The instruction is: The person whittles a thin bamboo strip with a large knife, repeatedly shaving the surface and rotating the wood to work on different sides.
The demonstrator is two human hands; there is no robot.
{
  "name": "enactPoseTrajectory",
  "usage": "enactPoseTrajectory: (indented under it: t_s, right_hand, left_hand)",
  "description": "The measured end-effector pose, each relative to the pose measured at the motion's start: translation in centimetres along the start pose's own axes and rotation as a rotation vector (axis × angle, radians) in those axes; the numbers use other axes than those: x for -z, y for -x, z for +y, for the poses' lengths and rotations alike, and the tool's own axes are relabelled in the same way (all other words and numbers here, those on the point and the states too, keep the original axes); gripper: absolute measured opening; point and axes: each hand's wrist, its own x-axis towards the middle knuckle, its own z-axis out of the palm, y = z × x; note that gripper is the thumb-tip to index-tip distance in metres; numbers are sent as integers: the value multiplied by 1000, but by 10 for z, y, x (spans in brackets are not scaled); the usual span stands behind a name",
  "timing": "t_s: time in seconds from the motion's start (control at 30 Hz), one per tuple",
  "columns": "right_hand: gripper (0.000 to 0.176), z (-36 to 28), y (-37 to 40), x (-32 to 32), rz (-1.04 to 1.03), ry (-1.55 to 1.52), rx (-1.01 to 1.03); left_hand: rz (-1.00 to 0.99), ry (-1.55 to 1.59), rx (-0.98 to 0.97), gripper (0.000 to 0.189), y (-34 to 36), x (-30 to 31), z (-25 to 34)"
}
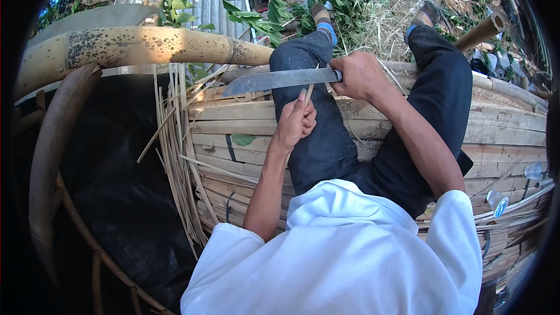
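Note:
A long, broad knife point(268, 81) lies crosswise above my left thigh, its blade pointing left. My right hand point(359, 76) is wrapped round its handle. Just below the blade, my left hand point(296, 121) grips a thin bamboo strip point(309, 94), with the thumb along it. The strip stands upright in the view, and its upper end meets the blade. Whether the knife cuts into it cannot be made out. The strip's lower end is hidden in my left fist.
I sit on a slatted bamboo platform point(501, 119). Thin split strips point(175, 157) lie at its left side, beside dark sheeting point(116, 181). A thick bamboo pole point(151, 45) crosses the upper left. Plastic cups point(497, 203) lie at the right. Leafy branches point(338, 6) are beyond my feet.

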Motion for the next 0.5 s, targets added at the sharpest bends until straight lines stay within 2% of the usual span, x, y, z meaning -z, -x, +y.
enactPoseTrajectory:
  t_s: [0.17,0.23,0.27,0.37,0.4,0.43,0.5]
  right_hand:
    - [23,12,-11,-3,-20,103,-143]
    - [25,54,-27,-6,35,14,-566]
    - [27,81,-29,-3,7,60,-613]
    - [29,77,-29,15,112,0,-595]
    - [29,69,-26,18,146,-114,-517]
    - [29,62,-22,21,179,-226,-437]
    - [28,47,-14,19,157,-250,-391]
  left_hand:
    - [24,69,3,45,-8,5,-1]
    - [-11,23,-6,44,2,2,-7]
    - [-46,-31,-12,44,5,4,-7]
    - [50,135,-39,44,5,15,-1]
    - [73,235,-29,43,1,15,0]
    - [41,250,-31,45,-2,15,2]
    - [31,225,-33,44,-3,9,3]
